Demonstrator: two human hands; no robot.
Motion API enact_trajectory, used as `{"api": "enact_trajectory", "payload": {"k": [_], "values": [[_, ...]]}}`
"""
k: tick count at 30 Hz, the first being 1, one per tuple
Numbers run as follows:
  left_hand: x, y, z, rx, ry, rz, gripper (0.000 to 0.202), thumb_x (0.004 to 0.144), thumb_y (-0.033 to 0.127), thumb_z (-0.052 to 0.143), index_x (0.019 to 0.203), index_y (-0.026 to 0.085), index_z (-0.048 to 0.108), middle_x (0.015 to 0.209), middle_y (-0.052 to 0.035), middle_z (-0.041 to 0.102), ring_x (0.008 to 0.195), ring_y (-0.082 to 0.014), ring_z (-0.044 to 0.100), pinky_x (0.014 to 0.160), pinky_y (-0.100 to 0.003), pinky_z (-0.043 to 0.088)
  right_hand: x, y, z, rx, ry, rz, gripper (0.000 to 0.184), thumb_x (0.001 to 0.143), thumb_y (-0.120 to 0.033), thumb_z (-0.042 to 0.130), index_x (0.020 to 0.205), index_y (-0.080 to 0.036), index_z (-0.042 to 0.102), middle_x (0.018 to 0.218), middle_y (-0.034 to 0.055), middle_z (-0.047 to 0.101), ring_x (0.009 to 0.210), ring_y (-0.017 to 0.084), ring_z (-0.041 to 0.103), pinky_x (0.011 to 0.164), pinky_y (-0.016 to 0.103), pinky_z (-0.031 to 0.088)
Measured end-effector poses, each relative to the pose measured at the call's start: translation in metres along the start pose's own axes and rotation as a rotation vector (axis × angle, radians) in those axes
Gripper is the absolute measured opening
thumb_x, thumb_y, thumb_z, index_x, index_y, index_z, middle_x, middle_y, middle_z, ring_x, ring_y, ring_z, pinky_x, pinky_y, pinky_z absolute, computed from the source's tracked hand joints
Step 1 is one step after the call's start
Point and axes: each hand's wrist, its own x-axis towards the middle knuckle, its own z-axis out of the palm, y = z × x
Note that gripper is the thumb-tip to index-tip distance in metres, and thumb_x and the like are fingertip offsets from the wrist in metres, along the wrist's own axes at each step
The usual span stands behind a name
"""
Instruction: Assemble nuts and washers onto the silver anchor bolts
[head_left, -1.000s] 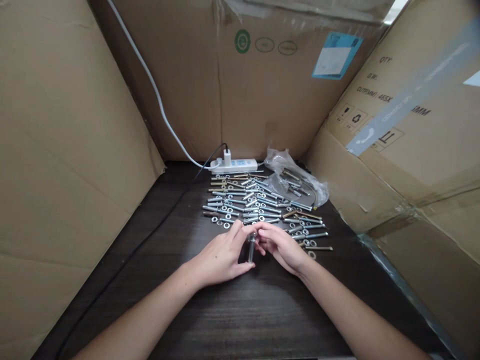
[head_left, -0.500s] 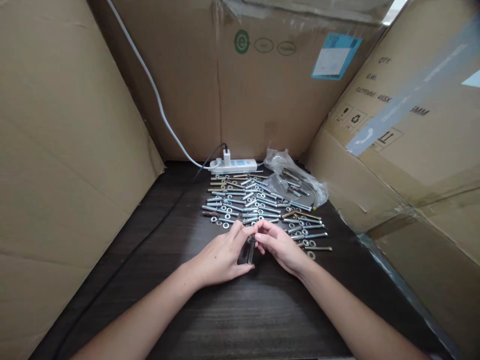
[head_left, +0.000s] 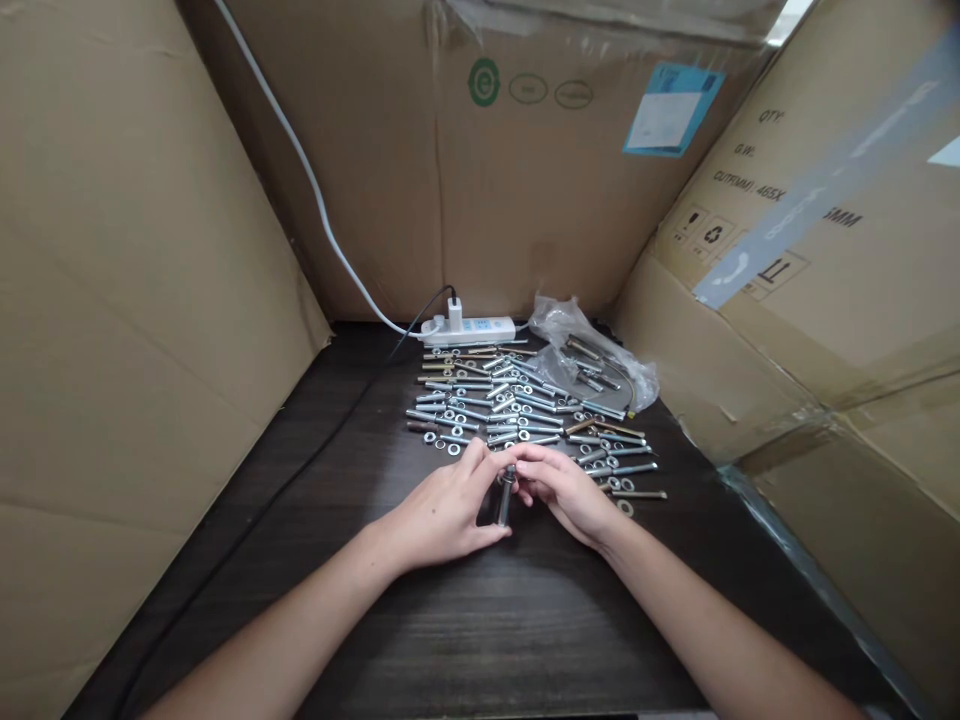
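Observation:
A dark metal expansion bolt (head_left: 505, 497) stands nearly upright between my two hands, its lower end by my left thumb. My left hand (head_left: 450, 505) is closed on it, thumb at the bottom and index finger at the top. My right hand (head_left: 561, 488) has its fingers pinched around the bolt's upper end, where the fingertips of both hands meet. Whatever small part the right fingers hold there is mostly hidden. Just beyond the hands lie rows of bolts and sleeves (head_left: 525, 418) with washers (head_left: 454, 449) and nuts among them.
Behind the rows sits a white power strip (head_left: 480, 330) with a plugged-in charger. A clear plastic bag (head_left: 568, 327) with more bolts lies at the back right. A black cable (head_left: 300, 468) crosses the dark table (head_left: 480, 640) on the left. Cardboard walls (head_left: 360, 170) enclose three sides.
My right fingers have shifted slightly around the bolt's top, and more of the upper end shows. The bolt stays in my left hand.

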Motion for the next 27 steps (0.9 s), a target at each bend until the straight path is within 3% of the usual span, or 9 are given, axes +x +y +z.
{"api": "enact_trajectory", "payload": {"k": [9,17,27], "values": [[0.0007,-0.0014,0.0022,0.016,-0.012,0.004,0.079,0.073,0.03,0.069,0.137,0.03,0.023,0.11,-0.0053,0.04,0.082,-0.0214,0.059,0.074,-0.041,0.052,0.0013,0.0007,-0.0023,-0.136,0.014,-0.052,0.023,0.078,-0.036,0.065,0.087,-0.016,0.06,0.07,-0.0015,0.052,0.059,0.009,0.043,0.057,0.024,0.035],[0.0013,-0.0028,0.0018,0.016,0.04,0.007,0.082,0.071,0.029,0.071,0.137,0.033,0.023,0.105,-0.0031,0.039,0.084,-0.0198,0.057,0.076,-0.038,0.052,0.0004,0.0048,-0.0035,0.011,0.005,-0.05,0.018,0.081,-0.029,0.057,0.092,-0.018,0.065,0.079,0.0028,0.055,0.075,0.014,0.05,0.057,0.023,0.036],[0.0017,-0.005,0.0054,0.011,0.059,0.007,0.07,0.072,0.03,0.068,0.131,0.029,0.031,0.107,-0.004,0.039,0.082,-0.0185,0.055,0.074,-0.038,0.052,-0.0003,0.0048,-0.0029,-0.022,0.061,-0.094,0.012,0.079,-0.027,0.063,0.085,-0.019,0.058,0.073,-0.0012,0.054,0.063,0.01,0.045,0.057,0.023,0.035]]}}
